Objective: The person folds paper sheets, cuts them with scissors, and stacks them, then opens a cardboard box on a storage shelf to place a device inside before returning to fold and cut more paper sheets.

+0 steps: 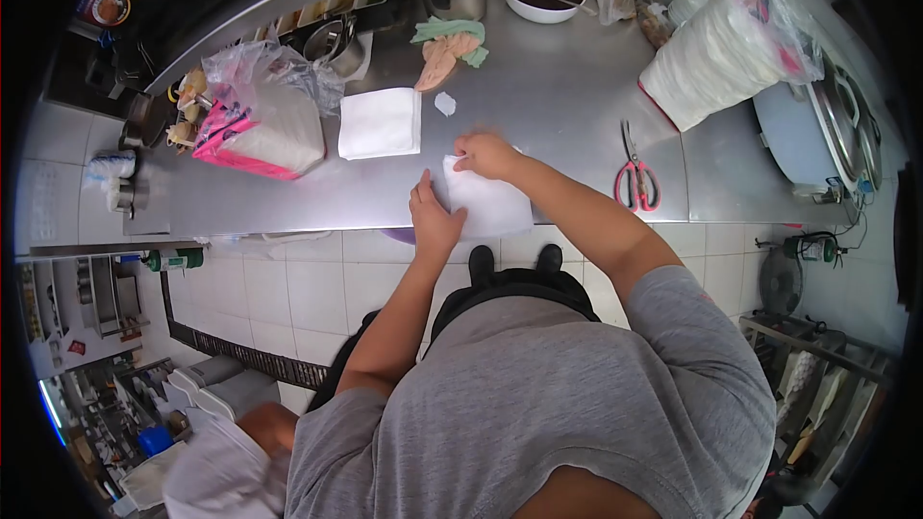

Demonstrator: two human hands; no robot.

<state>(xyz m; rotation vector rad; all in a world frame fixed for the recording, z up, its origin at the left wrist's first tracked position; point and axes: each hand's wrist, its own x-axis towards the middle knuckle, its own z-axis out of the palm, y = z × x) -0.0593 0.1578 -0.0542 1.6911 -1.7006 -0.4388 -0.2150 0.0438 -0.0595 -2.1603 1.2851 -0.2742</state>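
Observation:
White paper sheets (495, 204) lie at the front edge of the steel counter (562, 139). My right hand (484, 155) has its fingers closed on the top left corner of these sheets. Along their left side is my left hand (437, 218), fingers apart, with the thumb touching the paper. A square stack of white napkins (380, 123) lies just beyond, to the left. Near its right side is a small white scrap (445, 104). Scissors with red handles (636, 183) rest to the right of my right forearm.
Plastic-wrapped white packs stand at left (279, 130) and right (716, 58). Behind are green and orange cloths (450, 50) and a white bowl of dark sauce (543, 12) with a spoon. Another person's pale clothing (221, 471) shows at lower left.

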